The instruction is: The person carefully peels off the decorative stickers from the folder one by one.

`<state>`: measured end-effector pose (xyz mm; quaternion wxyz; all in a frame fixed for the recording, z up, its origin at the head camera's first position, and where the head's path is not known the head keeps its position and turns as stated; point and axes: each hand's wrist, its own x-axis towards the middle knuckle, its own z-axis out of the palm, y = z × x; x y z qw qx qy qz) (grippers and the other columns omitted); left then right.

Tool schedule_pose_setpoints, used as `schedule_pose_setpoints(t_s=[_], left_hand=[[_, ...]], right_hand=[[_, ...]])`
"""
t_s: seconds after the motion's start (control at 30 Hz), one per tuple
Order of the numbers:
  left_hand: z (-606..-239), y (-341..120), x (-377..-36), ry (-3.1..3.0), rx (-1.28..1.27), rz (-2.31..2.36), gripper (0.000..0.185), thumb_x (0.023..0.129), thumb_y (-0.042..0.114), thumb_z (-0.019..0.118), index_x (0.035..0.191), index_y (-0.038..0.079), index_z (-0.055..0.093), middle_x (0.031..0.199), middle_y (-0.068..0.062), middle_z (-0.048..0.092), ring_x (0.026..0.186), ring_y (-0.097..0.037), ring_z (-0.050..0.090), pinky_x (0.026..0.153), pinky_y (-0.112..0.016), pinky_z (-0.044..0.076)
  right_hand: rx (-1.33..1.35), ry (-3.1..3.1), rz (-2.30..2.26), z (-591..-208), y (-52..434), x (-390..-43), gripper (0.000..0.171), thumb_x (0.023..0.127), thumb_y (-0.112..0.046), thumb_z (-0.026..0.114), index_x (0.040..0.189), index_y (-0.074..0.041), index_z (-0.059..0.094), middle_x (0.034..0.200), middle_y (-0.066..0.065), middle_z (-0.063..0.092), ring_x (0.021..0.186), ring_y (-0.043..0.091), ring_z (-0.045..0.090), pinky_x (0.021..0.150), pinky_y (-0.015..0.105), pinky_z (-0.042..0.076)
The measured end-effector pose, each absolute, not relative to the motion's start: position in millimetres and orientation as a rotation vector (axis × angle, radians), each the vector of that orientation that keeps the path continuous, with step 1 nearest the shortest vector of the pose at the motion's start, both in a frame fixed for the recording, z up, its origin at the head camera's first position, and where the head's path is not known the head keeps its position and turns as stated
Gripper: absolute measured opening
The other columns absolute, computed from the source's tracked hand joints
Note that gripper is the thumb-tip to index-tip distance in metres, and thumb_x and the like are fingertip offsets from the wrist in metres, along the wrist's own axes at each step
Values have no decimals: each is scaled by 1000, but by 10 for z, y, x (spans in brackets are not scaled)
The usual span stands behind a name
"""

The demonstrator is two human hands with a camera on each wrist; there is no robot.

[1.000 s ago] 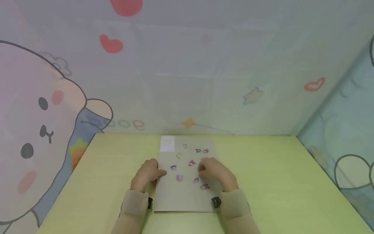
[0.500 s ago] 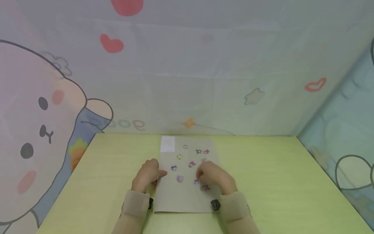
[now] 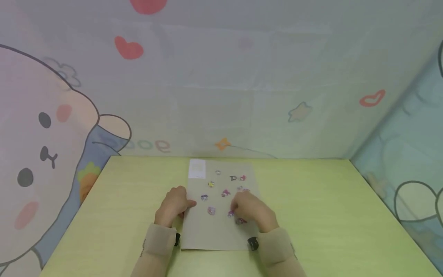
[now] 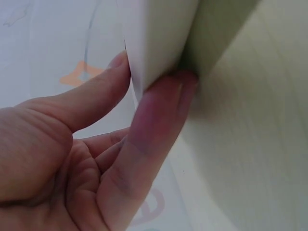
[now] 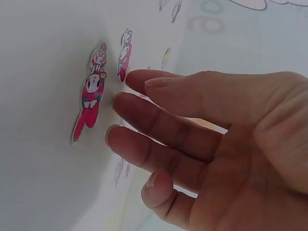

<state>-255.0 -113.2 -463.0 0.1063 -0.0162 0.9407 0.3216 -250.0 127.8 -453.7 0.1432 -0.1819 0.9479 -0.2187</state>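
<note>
A pale rectangular board bears several small cartoon stickers, such as a pink-and-purple one and a yellow one. My left hand grips its left edge, the thumb on the face and a finger at the side. My right hand is over the right half. In the right wrist view its loosely bent fingers point at the board, with thumb and index tips close together beside a small pink sticker. Nearer the other fingertips lies a larger red-and-white sticker.
A white label is at the board's upper left corner. The yellow-green table extends on both sides. Behind it hangs a printed cloth with hearts and a bear.
My right hand has shifted slightly toward the person and left, from above the small pink sticker down to it, uncovering a sticker farther up. The left hand keeps its hold on the board.
</note>
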Motion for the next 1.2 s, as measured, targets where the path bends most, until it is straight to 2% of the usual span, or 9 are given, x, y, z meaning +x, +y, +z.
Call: schedule_pose_setpoints(t_s=[0.2,0.4,0.53,0.7,0.83,1.03,1.2], left_hand=[[-4615,-1132,-2542,2767,-54,954,26,87,17,75,88,-5,61,64,-11,59,50,-19,61,47,-27,44],[-4634,-1124,-2542,2774,-59,948,26,87,17,76,88,-5,61,64,-11,58,49,-19,61,47,-27,43],[-4631,-1121,-2540,2780,-57,951,26,87,16,76,88,-5,61,63,-11,58,48,-19,61,46,-27,43],[-4617,-1110,-2537,2790,-57,944,27,87,16,76,90,-6,61,64,-11,58,48,-19,60,47,-27,44],[-4620,-1099,-2542,2796,-61,932,28,87,16,76,92,-7,61,64,-11,58,48,-19,60,46,-27,45],[-4626,-1093,-2538,2805,-57,920,29,87,17,76,92,-8,62,62,-11,58,46,-19,60,45,-27,45],[-4622,-1086,-2533,2808,-52,909,29,87,17,75,92,-8,62,62,-11,58,46,-19,60,44,-26,44]], right_hand=[[-500,2750,-652,-4547,1254,-2499,16,82,8,61,83,-5,70,74,2,59,61,16,55,58,31,48],[-500,2780,-648,-4580,1242,-2500,14,85,6,61,85,-5,70,77,2,60,64,16,54,62,32,49],[-503,2800,-631,-4581,1231,-2504,17,83,7,61,86,-4,73,81,4,64,65,15,55,63,32,50],[-487,2783,-635,-4577,1231,-2501,18,81,9,63,84,-5,74,78,4,63,58,15,55,56,29,48],[-492,2779,-645,-4572,1238,-2499,18,81,9,63,83,-5,74,76,3,62,58,15,55,56,29,48],[-499,2783,-656,-4589,1238,-2509,17,80,9,63,82,-6,71,78,5,62,63,17,54,60,31,49],[-512,2778,-662,-4623,1236,-2523,18,80,9,64,77,-8,66,72,2,58,62,17,54,58,30,47]])
